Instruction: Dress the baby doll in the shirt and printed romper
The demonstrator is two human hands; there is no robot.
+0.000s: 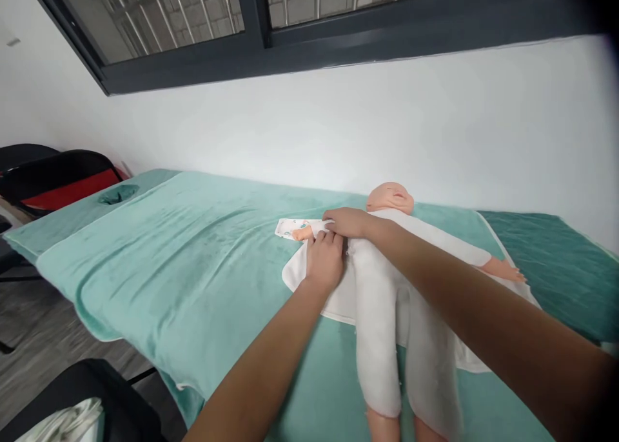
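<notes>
On a teal-covered bed (169, 255) under a window (193, 10), a doll (377, 300) lies on a white cloth (294, 275). The left hand (324, 261) rests flat and unclenched on the cloth; the right hand (349, 222) covers the doll's arm, grip unclear. The doll seems light and soft, best held round the torso.

Plush matt towel (193, 261); smooth plastic doll (391, 200).
</notes>
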